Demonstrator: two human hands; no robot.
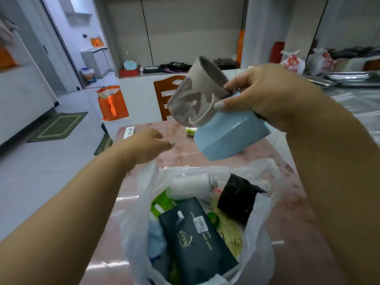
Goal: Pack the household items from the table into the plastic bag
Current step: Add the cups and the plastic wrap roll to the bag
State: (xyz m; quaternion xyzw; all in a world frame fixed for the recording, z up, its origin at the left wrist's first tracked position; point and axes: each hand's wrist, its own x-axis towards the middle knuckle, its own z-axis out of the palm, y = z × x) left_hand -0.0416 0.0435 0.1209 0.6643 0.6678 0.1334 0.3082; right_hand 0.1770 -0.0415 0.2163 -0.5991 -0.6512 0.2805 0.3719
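Right-hand grip point(257, 93) has a grey mug point(197, 93) and a blue box point(230, 136) pinched together, up above the plastic bag point(257, 233) (already pretty stuffed) sitting open on the surface point(287, 212). Left hand point(148, 145) hovers loose, holding nothing.

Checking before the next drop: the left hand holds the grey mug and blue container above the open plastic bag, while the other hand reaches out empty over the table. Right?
Not quite: the right hand holds the grey mug and blue container above the open plastic bag. The left hand reaches out empty over the table. The head view shows this.
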